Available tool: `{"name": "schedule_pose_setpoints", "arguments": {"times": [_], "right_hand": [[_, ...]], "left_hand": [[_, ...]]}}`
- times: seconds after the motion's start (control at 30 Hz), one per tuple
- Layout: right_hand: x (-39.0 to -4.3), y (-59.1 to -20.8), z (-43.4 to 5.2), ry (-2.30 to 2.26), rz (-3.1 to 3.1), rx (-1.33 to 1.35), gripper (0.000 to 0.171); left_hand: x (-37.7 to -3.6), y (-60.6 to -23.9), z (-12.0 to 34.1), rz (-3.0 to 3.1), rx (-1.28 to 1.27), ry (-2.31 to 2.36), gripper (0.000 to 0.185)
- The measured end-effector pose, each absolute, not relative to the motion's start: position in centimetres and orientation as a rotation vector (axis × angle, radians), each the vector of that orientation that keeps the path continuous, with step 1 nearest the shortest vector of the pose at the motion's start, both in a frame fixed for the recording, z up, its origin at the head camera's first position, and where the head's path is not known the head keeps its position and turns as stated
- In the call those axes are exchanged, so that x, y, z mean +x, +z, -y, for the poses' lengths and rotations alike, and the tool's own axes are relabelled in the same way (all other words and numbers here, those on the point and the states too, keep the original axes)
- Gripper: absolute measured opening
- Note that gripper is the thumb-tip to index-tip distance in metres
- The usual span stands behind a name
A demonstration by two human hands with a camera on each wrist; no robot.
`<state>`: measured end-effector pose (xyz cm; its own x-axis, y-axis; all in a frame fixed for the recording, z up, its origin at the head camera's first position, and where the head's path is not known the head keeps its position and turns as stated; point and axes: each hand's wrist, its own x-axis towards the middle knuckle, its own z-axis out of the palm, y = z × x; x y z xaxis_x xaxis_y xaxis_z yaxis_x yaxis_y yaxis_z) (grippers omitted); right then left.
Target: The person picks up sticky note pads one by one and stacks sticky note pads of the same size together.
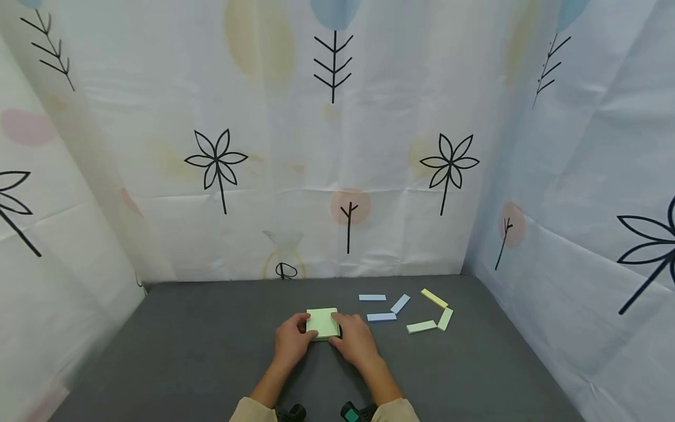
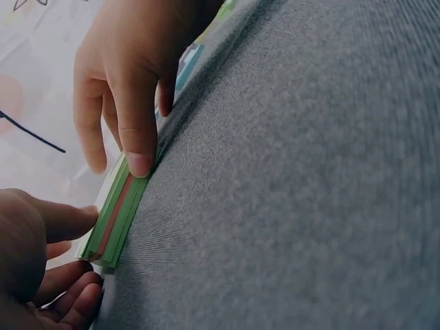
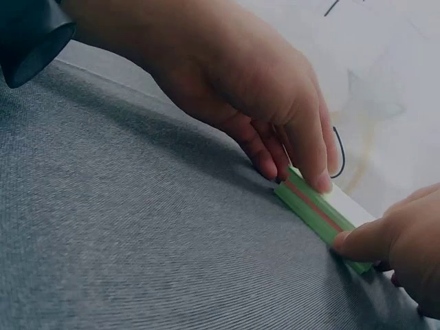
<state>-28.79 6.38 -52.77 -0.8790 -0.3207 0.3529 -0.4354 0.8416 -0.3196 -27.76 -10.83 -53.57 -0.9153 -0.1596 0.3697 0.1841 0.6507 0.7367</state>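
Observation:
A flat, square, light green stack (image 1: 322, 323) lies on the table between both hands. The wrist views show green layers along its near side, with a reddish one (image 3: 313, 201) sandwiched between them. My left hand (image 1: 289, 340) grips the left end; its thumb (image 2: 77, 218) lies over the top corner and the other fingers bend around that end. From the right, my right hand (image 1: 357, 341) holds the opposite side, one finger reaching over the top face and the thumb (image 2: 139, 155) pressed against the near side. The stack hides parts of some fingers.
Right of the hands lie three blue strips (image 1: 381, 317), a yellow strip (image 1: 434, 298) and two pale green strips (image 1: 421, 327). The dark grey table (image 1: 200, 351) is bordered by a patterned white curtain (image 1: 285, 223) at the back and sides. Dark wrist devices (image 1: 291, 413) show below.

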Motion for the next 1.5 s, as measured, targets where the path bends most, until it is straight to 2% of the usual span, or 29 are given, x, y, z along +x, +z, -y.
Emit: {"name": "schedule_pose_setpoints", "arguments": {"times": [0.33, 0.53, 0.7, 0.87, 1.0, 1.23, 1.5], "right_hand": [[-29.4, -51.3, -6.7, 0.41, 2.798, 0.694, 0.051], [-29.7, -50.4, -6.9, 0.369, 2.814, 0.805, 0.045], [-30.0, -50.4, -7.3, 0.344, 2.791, 0.866, 0.043], [-30.1, -50.5, -7.6, 0.333, 2.754, 0.899, 0.042], [-30.2, -50.6, -7.7, 0.345, 2.722, 0.917, 0.04], [-30.0, -51.2, -8.0, 0.281, 2.681, 0.923, 0.041], [-30.0, -51.5, -8.1, 0.277, 2.624, 0.926, 0.037]], "left_hand": [[-27.3, -52.8, 11.6, 2.699, -0.234, -0.728, 0.047], [-27.4, -52.5, 11.9, 2.745, -0.354, -0.524, 0.038], [-27.8, -52.1, 12.1, 2.772, -0.462, -0.346, 0.022], [-27.8, -51.1, 12.1, 2.771, -0.543, -0.203, 0.019], [-27.8, -50.8, 12.1, 2.77, -0.564, -0.182, 0.016], [-27.8, -51.4, 12.3, 2.766, -0.533, -0.325, 0.024], [-27.9, -52.0, 12.7, 2.747, -0.544, -0.333, 0.025]]}}
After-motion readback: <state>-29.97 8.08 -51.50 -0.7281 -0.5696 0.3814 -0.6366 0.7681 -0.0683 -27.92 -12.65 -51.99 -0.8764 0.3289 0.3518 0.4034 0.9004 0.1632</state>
